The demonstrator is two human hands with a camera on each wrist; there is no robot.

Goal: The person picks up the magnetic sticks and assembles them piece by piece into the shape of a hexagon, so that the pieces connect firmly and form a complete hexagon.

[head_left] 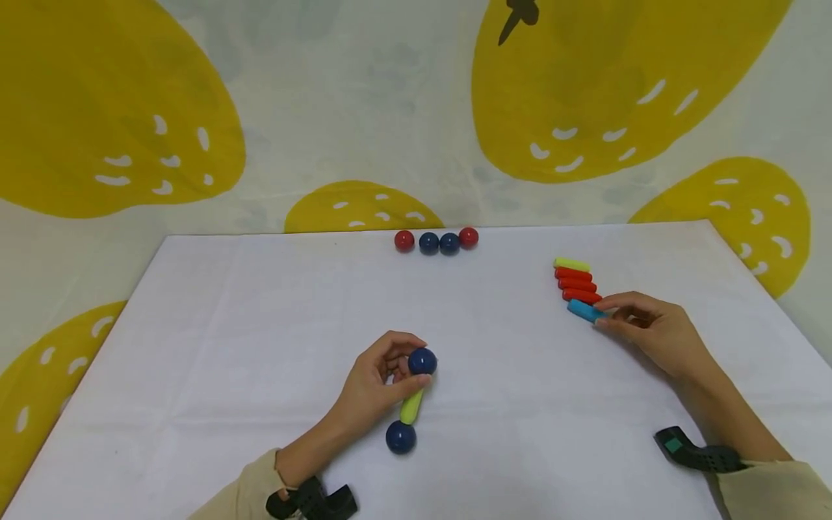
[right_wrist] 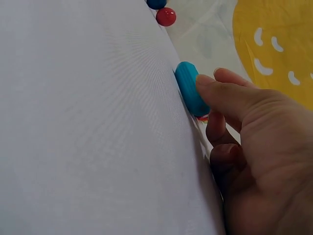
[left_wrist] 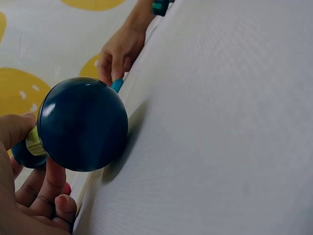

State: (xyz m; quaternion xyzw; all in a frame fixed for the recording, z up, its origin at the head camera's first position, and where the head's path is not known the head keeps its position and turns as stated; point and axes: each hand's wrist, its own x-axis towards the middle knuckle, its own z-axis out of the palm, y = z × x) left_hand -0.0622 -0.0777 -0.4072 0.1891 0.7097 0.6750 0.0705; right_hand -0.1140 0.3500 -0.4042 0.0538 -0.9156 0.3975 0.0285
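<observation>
My left hand grips a yellow-green stick near its upper end. A dark blue ball caps that end, and another dark blue ball is joined to the lower end. In the left wrist view the near blue ball looms large and hides much of the stick. Over on the right, my right hand pinches one end of a light blue stick between thumb and fingers. The right wrist view shows the thumb laid against this blue stick.
Just beyond the blue stick lie several red sticks and one yellow-green stick, side by side. Along the far edge of the white tabletop sit two dark blue balls between a left red ball and a right red ball.
</observation>
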